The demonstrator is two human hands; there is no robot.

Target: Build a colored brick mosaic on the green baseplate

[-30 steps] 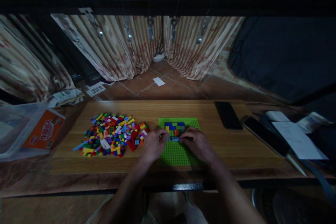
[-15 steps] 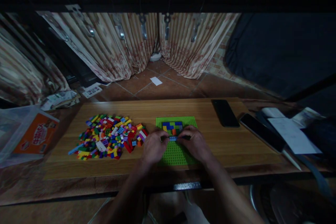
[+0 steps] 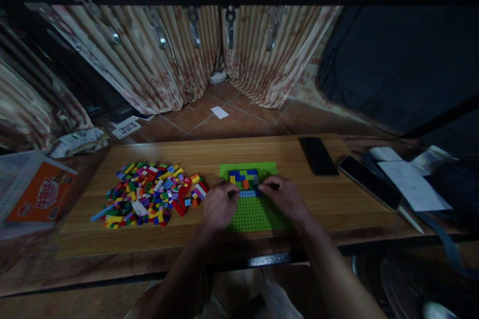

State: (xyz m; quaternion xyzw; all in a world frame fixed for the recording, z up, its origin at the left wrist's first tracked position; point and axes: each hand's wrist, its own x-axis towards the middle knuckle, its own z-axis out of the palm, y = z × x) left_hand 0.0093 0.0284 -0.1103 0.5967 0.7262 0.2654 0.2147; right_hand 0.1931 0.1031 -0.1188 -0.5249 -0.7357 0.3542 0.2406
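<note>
Two hands point(image 3: 220, 205) point(image 3: 283, 197), two phones point(image 3: 319, 156) point(image 3: 370, 182), one green baseplate point(image 3: 254, 215), one brick pile point(image 3: 151, 192).

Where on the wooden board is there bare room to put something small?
Bare wood lies between the right hand and two phones, and along the far edge, behind the brick pile and green baseplate. Crowded: the pile, and the assembled bricks by the left hand and right hand.

At right, a flat black rectangular phone point(image 3: 318, 156) near a second black phone with pale edges point(image 3: 370, 182); at left, a clear plastic box point(image 3: 17, 163) with an orange panel point(image 3: 43, 194). Beyond, striped beige fabric curtains point(image 3: 258, 60); a white paper rectangle point(image 3: 219, 112) on brown floor tiles point(image 3: 247, 120).
</note>
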